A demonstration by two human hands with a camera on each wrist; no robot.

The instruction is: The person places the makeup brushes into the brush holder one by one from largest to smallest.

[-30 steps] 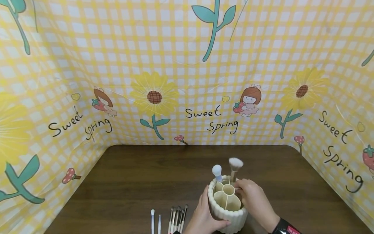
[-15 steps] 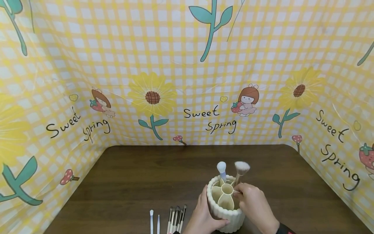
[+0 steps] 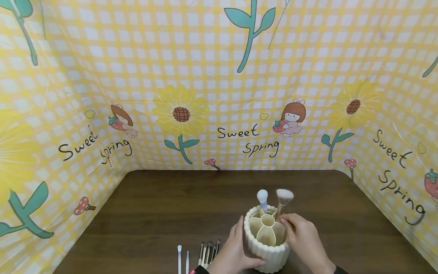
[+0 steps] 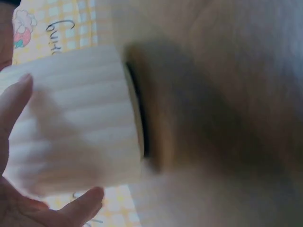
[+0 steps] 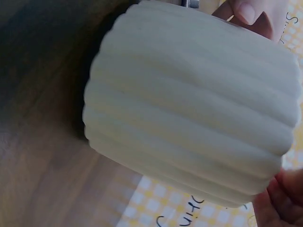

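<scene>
A cream, ribbed makeup brush holder [image 3: 268, 255] stands on the table, with flower-shaped dividers [image 3: 268, 220] inside. A white-tipped makeup brush [image 3: 262, 196] and a wide, flat-topped makeup brush [image 3: 284, 198] rise from its back compartments. My left hand [image 3: 230, 249] grips the holder's left side, its thumb [image 4: 87, 204] across the ribbed wall in the left wrist view. At the right rim, my right hand [image 3: 302, 236] pinches the edge of the dividers with thumb and forefinger; the exact contact is partly hidden. The right wrist view shows mostly the ribbed wall [image 5: 194, 104].
Several makeup brushes [image 3: 208, 251] lie bunched at the table's front, left of my left hand. Two slim pale-handled tools [image 3: 179, 258] lie beside them. A yellow checked cloth [image 3: 205, 76] surrounds the brown table [image 3: 164, 201] at the back and sides.
The dividers have turned clockwise inside the holder, carrying the two upright brushes to the right. My right hand has shifted slightly along the rim; my left hand still holds the holder.
</scene>
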